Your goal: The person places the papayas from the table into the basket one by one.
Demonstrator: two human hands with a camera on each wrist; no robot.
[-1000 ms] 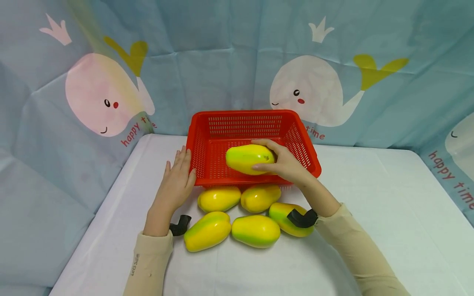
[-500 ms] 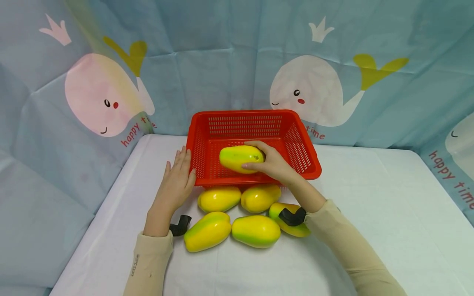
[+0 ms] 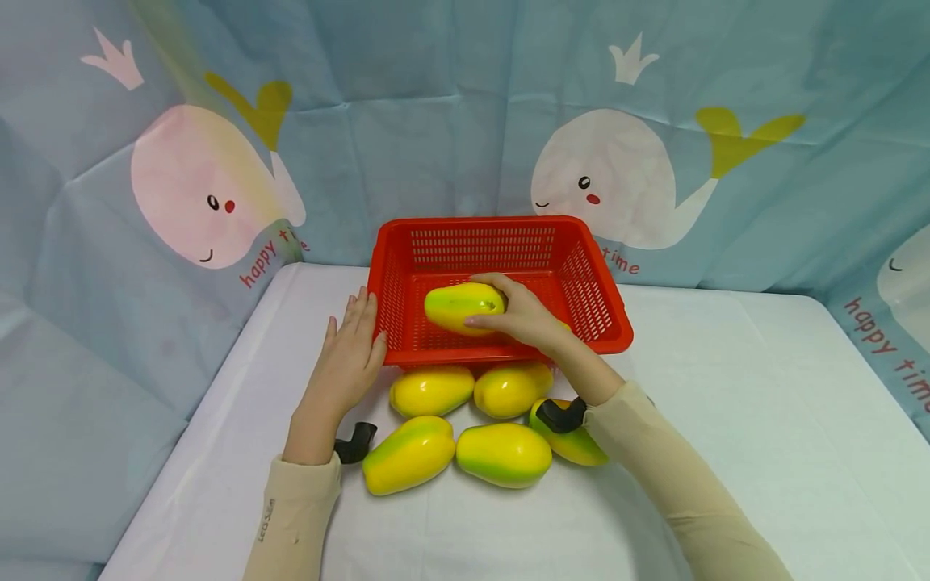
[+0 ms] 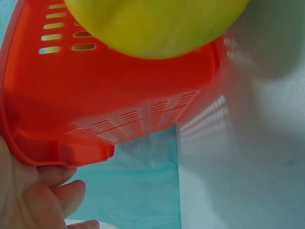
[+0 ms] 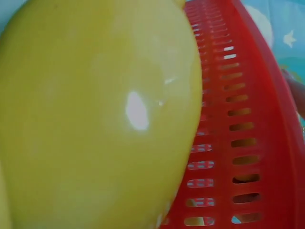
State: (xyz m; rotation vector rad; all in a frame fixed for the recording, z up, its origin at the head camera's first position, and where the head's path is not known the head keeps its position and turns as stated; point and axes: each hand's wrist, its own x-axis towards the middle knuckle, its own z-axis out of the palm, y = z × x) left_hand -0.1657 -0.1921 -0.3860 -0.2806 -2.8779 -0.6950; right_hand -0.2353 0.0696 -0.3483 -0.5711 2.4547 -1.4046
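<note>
Papaya [image 3: 454, 311], gripped by right hand [image 3: 519, 315], shifted left over red basket [image 3: 501, 355]; placement apparently unfinished. Left hand [image 3: 345, 351], fingers mostly straight, touches left rim.

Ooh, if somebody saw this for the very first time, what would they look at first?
Probably the bright red basket in the middle of the white table, with the person's right hand holding a shiny yellow-green fruit over it. Next, perhaps, the five similar fruits just in front of the basket, then the cartoon whales on the blue cloth behind.
</note>
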